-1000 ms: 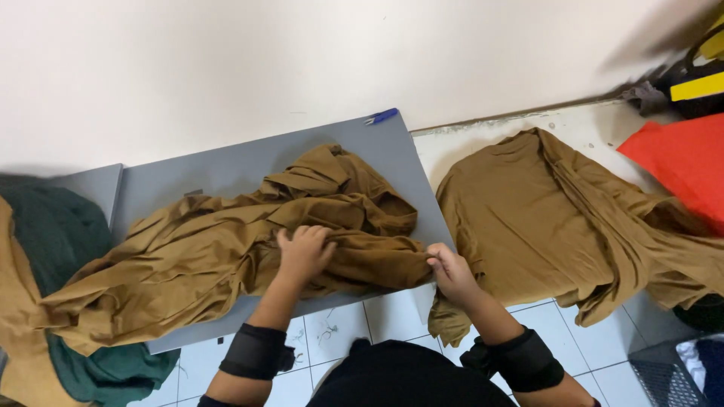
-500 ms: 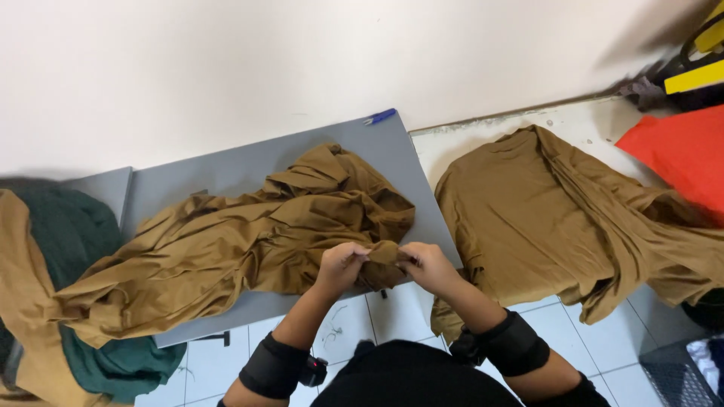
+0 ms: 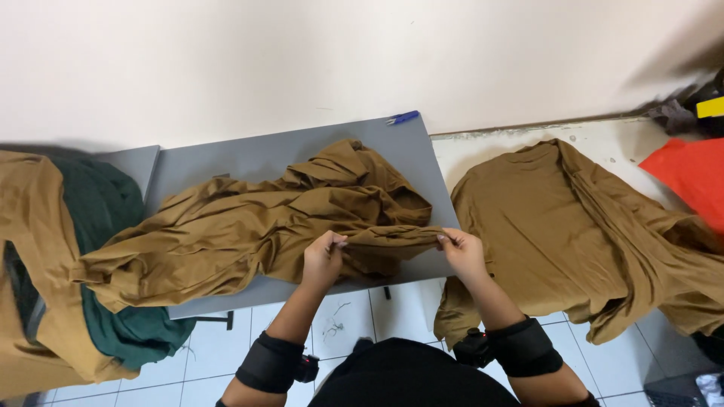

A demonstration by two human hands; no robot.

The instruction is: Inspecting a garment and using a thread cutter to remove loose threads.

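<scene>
I am working at the grey table [image 3: 249,162], where the brown garment [image 3: 249,226] is lying bunched across the top, its left end spilling toward the green cloth [image 3: 113,226]. It is looking soft, light and limp, so I judge it will be sagging wherever I am not supporting it; a seam or hem edge seems the surest hold. My left hand [image 3: 323,260] and right hand [image 3: 461,252] are pinching a folded edge taut between them, fingers closed narrowly on the fabric. A blue pen [image 3: 402,117] is lying at the table's far corner.
</scene>
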